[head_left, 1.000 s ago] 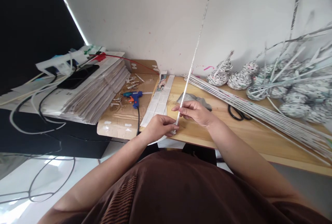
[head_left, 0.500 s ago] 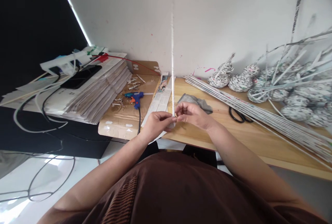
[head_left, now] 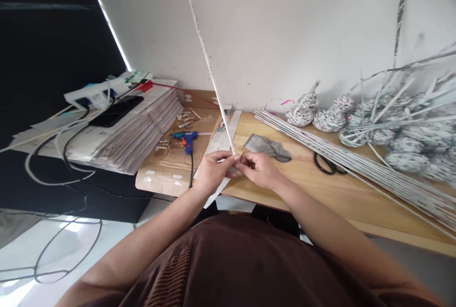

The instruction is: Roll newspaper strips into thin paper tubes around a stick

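Observation:
A long, thin rolled-newspaper tube [head_left: 208,62] rises from between my hands and leans up to the left in front of the wall. My left hand [head_left: 214,170] pinches its lower end between thumb and fingers. Close against it, my right hand [head_left: 258,168] has thumb and fingertips pressed together at the same end of the tube. My fingers hide the very bottom of the tube. Under and behind the hands lie flat newspaper strips [head_left: 228,136] on the wooden table [head_left: 302,193].
A blue glue gun [head_left: 188,141] lies on cardboard [head_left: 160,176] among paper scraps. At left, a phone [head_left: 116,111] rests on a paper stack [head_left: 142,141]. Rightward are a grey cloth [head_left: 267,147], black scissor handles [head_left: 325,163], a bundle of paper tubes [head_left: 342,155] and woven paper shapes [head_left: 329,115].
The paper tube has tipped from upright to leaning left. My right hand has moved slightly left, its fingers closing in against the left hand at the tube's lower end.

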A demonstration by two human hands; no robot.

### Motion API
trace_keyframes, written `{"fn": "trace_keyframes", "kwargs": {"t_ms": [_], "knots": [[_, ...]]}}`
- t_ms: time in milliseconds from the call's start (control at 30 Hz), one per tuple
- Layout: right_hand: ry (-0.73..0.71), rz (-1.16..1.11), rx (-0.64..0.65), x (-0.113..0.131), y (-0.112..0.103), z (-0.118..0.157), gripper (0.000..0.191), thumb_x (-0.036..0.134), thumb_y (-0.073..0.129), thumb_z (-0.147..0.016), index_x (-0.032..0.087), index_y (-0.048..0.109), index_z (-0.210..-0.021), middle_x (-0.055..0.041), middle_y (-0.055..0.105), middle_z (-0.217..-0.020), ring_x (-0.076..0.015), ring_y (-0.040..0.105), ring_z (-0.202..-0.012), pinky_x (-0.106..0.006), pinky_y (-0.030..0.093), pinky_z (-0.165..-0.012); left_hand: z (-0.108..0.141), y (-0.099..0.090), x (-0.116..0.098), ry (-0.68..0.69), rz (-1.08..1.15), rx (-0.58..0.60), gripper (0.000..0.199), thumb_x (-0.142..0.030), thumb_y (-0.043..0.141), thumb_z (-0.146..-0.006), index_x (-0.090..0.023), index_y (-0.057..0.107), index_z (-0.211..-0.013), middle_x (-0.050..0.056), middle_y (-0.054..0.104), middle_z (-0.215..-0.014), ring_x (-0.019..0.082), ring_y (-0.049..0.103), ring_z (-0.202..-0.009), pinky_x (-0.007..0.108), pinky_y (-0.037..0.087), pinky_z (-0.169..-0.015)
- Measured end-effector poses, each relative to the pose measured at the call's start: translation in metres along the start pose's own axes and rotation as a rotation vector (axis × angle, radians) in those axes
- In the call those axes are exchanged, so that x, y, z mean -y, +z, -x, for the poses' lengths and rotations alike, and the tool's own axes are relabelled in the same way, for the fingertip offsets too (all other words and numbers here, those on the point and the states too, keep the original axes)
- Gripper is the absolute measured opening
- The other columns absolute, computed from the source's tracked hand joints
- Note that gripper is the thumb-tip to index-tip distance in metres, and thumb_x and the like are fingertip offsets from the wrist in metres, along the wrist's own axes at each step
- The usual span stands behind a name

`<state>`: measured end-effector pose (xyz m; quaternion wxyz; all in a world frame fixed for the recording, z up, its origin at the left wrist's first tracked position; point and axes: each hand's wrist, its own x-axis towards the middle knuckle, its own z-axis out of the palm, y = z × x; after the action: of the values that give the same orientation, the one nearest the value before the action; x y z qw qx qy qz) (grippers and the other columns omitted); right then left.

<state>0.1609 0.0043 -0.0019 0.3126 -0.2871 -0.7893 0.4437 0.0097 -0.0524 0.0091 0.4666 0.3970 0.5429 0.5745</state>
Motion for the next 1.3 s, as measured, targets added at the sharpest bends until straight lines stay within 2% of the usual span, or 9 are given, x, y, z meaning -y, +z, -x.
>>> {"fn": "trace_keyframes", "kwargs": {"t_ms": [133,200,367,533,633,833,1000,1167,1300], "knots": [[0.023,0.063,0.204,0.001,-0.007,0.001,0.03,0.038,0.058,-0.086,0.016,0.056,-0.065,0.0037,0.049,-0.056,-0.0074,0.038,-0.05,-0.022,0.028,-0.047,-0.002,-0.004,-0.001,-0.034,0.011,0.0,0.036,-0.043,0.079,-0.064,-0.012,0.07,-0.081,0.003,0.068,-0.074,0.012,0.063,-0.057,0.026,0.058,-0.051],[0.048,0.055,0.258,0.0,-0.014,0.0,0.032,0.041,0.059,-0.086,0.016,0.059,-0.066,0.0029,0.051,-0.056,-0.0078,0.04,-0.049,-0.023,0.028,-0.047,-0.002,-0.008,-0.004,-0.059,-0.005,0.02,0.036,-0.042,0.079,-0.066,-0.012,0.068,-0.081,0.003,0.069,-0.074,0.013,0.065,-0.059,0.026,0.059,-0.052],[0.056,-0.286,0.055,-0.001,-0.029,-0.007,0.035,0.049,0.058,-0.087,0.015,0.067,-0.085,0.0008,0.052,-0.063,-0.01,0.046,-0.056,-0.024,0.034,-0.051,0.005,-0.011,-0.009,-0.189,-0.12,0.215,0.033,-0.041,0.077,-0.069,-0.012,0.068,-0.082,0.006,0.071,-0.074,0.015,0.067,-0.061,0.024,0.057,-0.053],[0.061,-0.53,0.187,-0.004,-0.031,-0.007,0.038,0.047,0.059,-0.087,0.016,0.072,-0.105,0.0033,0.045,-0.06,-0.0081,0.039,-0.054,-0.022,0.027,-0.048,0.012,-0.005,-0.001,-0.257,-0.243,0.372,0.031,-0.04,0.077,-0.068,-0.012,0.071,-0.082,0.006,0.071,-0.074,0.014,0.066,-0.061,0.026,0.058,-0.056],[0.06,-0.571,0.169,-0.006,-0.03,-0.006,0.031,0.043,0.064,-0.085,0.016,0.075,-0.098,0.0044,0.041,-0.055,-0.0075,0.037,-0.053,-0.022,0.024,-0.047,0.013,-0.003,0.004,-0.248,-0.291,0.384,0.029,-0.037,0.075,-0.069,-0.013,0.073,-0.084,0.006,0.071,-0.075,0.014,0.066,-0.062,0.027,0.059,-0.059],[0.065,-0.579,0.105,-0.007,-0.028,-0.009,0.024,0.038,0.073,-0.078,0.016,0.076,-0.084,0.004,0.044,-0.054,-0.0062,0.038,-0.051,-0.021,0.023,-0.045,0.013,-0.003,0.011,-0.218,-0.331,0.366,0.025,-0.034,0.074,-0.069,-0.014,0.075,-0.085,0.004,0.071,-0.075,0.013,0.065,-0.063,0.028,0.059,-0.063],[0.136,-0.612,-0.013,-0.008,-0.028,-0.01,0.023,0.036,0.079,-0.071,0.014,0.072,-0.07,0.0042,0.047,-0.05,-0.0045,0.034,-0.045,-0.021,0.019,-0.042,0.014,-0.004,0.011,-0.228,-0.312,0.351,0.023,-0.031,0.074,-0.069,-0.014,0.075,-0.084,0.004,0.071,-0.075,0.013,0.065,-0.063,0.028,0.06,-0.063],[0.143,-0.585,0.139,-0.003,-0.031,-0.008,0.027,0.04,0.075,-0.075,0.015,0.074,-0.086,0.001,0.056,-0.058,-0.0068,0.045,-0.051,-0.02,0.027,-0.044,0.014,-0.005,0.009,-0.246,-0.302,0.361,0.024,-0.032,0.076,-0.068,-0.013,0.074,-0.083,0.005,0.072,-0.075,0.014,0.066,-0.063,0.029,0.06,-0.063],[0.133,-0.557,0.043,-0.004,-0.031,-0.008,0.024,0.035,0.08,-0.069,0.015,0.068,-0.069,0.0027,0.054,-0.056,-0.005,0.042,-0.049,-0.02,0.026,-0.043,0.015,-0.006,0.008,-0.262,-0.286,0.346,0.026,-0.033,0.078,-0.065,-0.013,0.074,-0.083,0.006,0.072,-0.078,0.014,0.066,-0.065,0.03,0.06,-0.065]]}}
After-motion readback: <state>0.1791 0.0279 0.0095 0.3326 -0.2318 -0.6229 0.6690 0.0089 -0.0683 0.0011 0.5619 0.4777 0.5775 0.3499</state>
